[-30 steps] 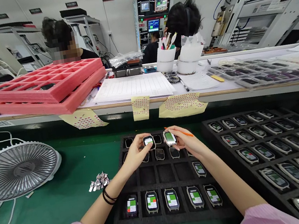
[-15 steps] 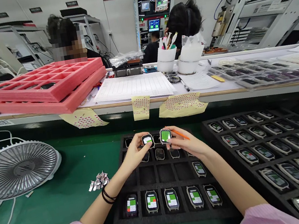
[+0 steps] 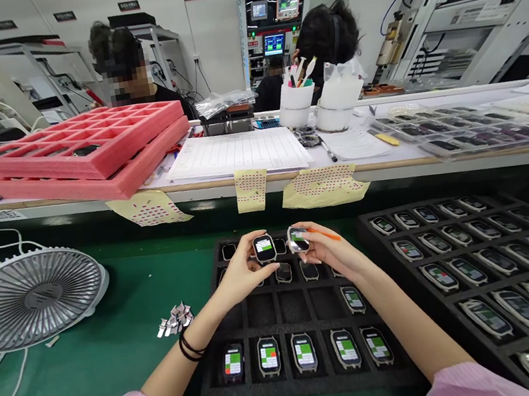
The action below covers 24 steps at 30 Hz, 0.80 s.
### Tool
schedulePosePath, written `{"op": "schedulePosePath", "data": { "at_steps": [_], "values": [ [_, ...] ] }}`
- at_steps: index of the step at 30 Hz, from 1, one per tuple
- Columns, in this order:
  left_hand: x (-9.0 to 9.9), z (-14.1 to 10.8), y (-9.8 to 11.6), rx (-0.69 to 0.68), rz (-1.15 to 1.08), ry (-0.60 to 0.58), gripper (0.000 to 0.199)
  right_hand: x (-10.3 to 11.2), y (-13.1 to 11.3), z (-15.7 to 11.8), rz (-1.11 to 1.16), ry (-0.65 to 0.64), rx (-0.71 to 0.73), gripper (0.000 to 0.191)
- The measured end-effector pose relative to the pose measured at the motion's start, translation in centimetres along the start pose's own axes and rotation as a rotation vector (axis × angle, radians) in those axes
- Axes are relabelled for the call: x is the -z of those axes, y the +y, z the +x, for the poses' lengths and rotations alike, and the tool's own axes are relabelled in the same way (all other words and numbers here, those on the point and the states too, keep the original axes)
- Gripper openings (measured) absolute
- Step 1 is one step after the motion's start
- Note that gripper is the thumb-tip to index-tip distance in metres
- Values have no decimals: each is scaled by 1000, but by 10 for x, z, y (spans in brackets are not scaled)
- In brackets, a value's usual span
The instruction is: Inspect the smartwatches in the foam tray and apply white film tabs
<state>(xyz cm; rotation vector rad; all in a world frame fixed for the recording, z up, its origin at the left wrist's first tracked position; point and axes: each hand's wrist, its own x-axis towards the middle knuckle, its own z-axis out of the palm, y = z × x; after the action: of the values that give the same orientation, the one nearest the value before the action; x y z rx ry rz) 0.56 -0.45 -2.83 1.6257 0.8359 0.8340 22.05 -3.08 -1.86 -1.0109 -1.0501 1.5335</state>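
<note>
My left hand (image 3: pixel 244 272) grips a smartwatch body (image 3: pixel 263 247) by its edges; its lit screen faces me with white and green blocks. In my right hand (image 3: pixel 326 250) is a second strapless smartwatch (image 3: pixel 298 240), tilted, its screen partly covered by my thumb. An orange stick-like tool (image 3: pixel 325 235) also lies between the right fingers. Both hands are over the far part of a black foam tray (image 3: pixel 296 387). Its near row holds several lit watches (image 3: pixel 304 352), and one more watch (image 3: pixel 352 299) sits at the right of the row behind.
A second black tray (image 3: pixel 477 318) full of watches lies to the right. At left stand a grey fan (image 3: pixel 32 297) and a pile of small silvery pieces (image 3: pixel 176 319). Pink foam trays (image 3: pixel 87 167) and papers (image 3: pixel 237 155) rest on the raised shelf. Two people sit beyond it.
My left thumb has moved off its watch's screen to the lower edge. The right-hand watch has turned and shifted slightly right, its screen now reflecting light.
</note>
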Motion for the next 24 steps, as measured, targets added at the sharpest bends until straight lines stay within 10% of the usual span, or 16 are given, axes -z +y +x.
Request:
{"op": "schedulePosePath", "data": {
  "at_steps": [16, 24],
  "values": [
    [-6, -5, -1, -442, 720, 36, 46, -27, 14, -22, -345, -76, 69, 49],
    [-3, -11, 16, -575, 577, 90, 34, -21, 2, -21, -203, -205, 73, 44]
  ]
}}
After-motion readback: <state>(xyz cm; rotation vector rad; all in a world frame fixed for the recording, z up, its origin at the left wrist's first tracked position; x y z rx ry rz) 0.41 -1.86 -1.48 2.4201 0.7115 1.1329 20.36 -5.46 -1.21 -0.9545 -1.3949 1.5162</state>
